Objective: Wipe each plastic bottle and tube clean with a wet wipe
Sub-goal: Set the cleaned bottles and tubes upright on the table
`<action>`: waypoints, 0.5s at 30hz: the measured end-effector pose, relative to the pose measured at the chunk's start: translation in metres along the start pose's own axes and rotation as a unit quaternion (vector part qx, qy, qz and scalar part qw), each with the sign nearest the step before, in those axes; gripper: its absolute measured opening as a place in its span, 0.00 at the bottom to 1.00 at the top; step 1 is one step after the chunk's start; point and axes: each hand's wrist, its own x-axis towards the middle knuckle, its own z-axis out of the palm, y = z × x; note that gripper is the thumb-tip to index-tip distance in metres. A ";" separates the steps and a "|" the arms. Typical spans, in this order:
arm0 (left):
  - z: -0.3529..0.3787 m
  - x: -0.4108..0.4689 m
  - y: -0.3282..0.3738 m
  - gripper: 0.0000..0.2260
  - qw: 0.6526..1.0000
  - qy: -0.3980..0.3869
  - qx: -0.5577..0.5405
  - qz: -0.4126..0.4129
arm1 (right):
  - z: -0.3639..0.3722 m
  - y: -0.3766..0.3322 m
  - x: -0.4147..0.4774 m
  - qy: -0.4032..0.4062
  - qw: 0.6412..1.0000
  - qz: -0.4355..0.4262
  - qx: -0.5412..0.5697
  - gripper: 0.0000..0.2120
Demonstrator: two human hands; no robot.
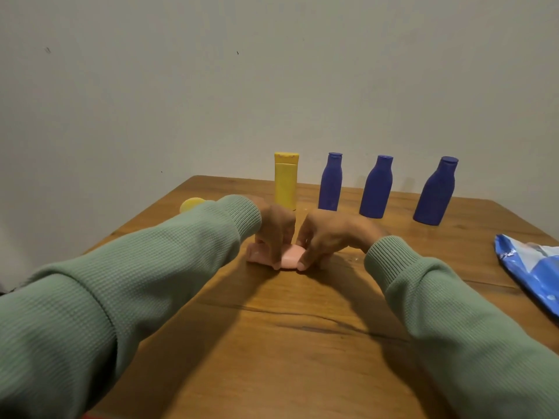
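Just in front of the upright yellow bottle (286, 182), a pink container (292, 254) lying on the table (302, 328) is pinched between the curled fingers of the left hand (276, 229) and the right hand (326, 234). Three blue bottles (376, 187) are stood to that bottle's right.

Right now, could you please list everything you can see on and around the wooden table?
Tall yellow plastic bottle: one, yellow, upright at the back.
Dark blue plastic bottles: three, blue, upright row, back right.
Round yellow item: one, yellow, back left, partly behind the left sleeve.
Pink plastic tube: one, pink, lying centre, under both hands.
Blue and white plastic pack: one, blue-white, right edge.
Brown wooden table: one, brown, beneath everything.
Left hand: one, green-sleeved, gripping the tube.
Right hand: one, green-sleeved, gripping the tube.
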 end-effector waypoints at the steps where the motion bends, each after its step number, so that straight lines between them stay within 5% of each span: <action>1: -0.001 -0.001 0.000 0.23 1.000 0.007 -0.004 -0.005 | 0.000 0.000 0.001 0.007 1.000 -0.009 0.007 0.18; 15: -0.090 -0.039 -0.095 0.15 0.975 0.182 -0.106 -0.067 | -0.082 -0.062 0.031 0.175 0.943 -0.208 0.190 0.16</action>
